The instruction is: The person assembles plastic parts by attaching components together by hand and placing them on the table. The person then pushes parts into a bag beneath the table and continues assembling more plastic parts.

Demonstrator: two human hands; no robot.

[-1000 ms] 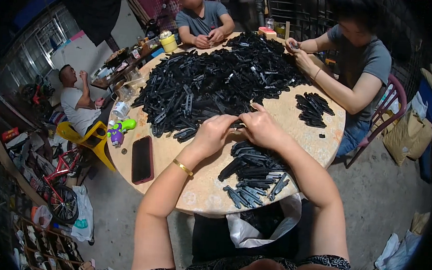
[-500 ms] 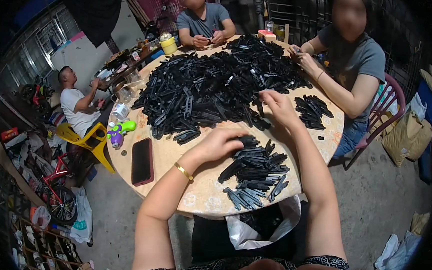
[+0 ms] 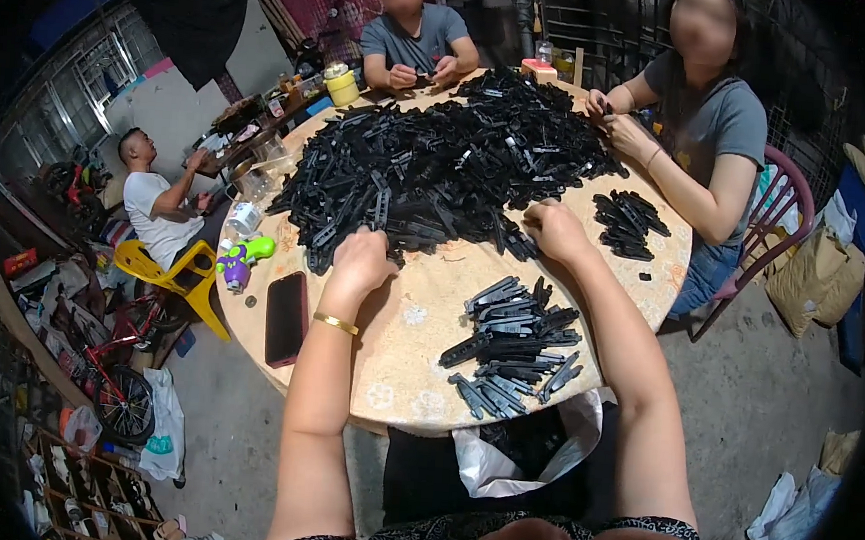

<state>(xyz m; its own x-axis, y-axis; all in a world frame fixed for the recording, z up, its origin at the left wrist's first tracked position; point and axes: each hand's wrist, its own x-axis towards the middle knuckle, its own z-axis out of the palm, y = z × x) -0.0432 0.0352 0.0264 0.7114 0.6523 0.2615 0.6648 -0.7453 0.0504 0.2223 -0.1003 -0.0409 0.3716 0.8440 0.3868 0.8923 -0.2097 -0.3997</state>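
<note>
A big heap of black plastic parts (image 3: pixel 440 165) covers the middle of a round beige table (image 3: pixel 417 354). My left hand (image 3: pixel 361 258) rests at the heap's near edge, fingers curled onto the parts there. My right hand (image 3: pixel 556 228) is closed at the heap's near right edge, touching parts; what it grips is hidden. A smaller pile of the same black parts (image 3: pixel 510 344) lies on the table in front of me, between my forearms. A gold bracelet (image 3: pixel 335 321) circles my left wrist.
A dark phone (image 3: pixel 287 317) lies at the table's left edge near a green and purple toy (image 3: pixel 241 255). Two people sit at the far side, one with a small pile (image 3: pixel 631 224). A white bag (image 3: pixel 520 455) hangs below the table. Another person sits on a yellow chair (image 3: pixel 167 272) at left.
Both hands left the spot above the near pile and moved apart to the big heap's edge: the left hand went left, the right hand went right and farther away.
</note>
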